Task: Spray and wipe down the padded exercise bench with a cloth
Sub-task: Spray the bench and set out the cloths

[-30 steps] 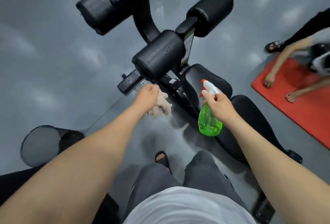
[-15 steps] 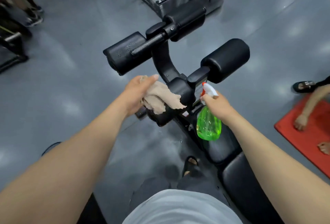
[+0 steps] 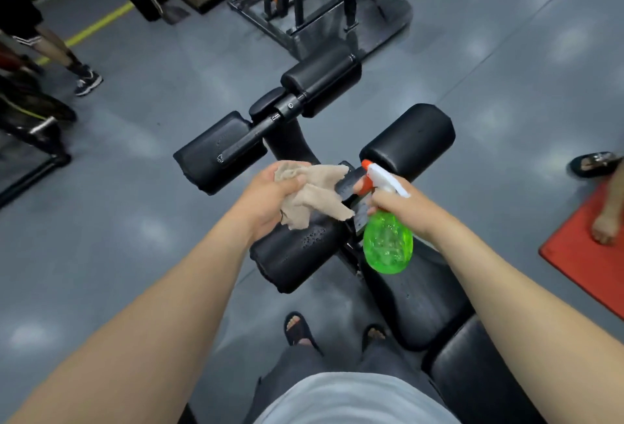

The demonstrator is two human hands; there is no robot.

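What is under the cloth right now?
The cloth, gripped by the left hand, hangs over the near roller pad, which shows droplets. The pad surface beneath the cloth is covered.

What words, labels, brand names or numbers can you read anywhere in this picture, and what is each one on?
No text here can be read.
On the sticker on the bench's frame, between the cloth and the spray bottle: print too small and blurred to read.
On the far left roller pad: faint marks, unreadable.
On the spray bottle: no label shows.
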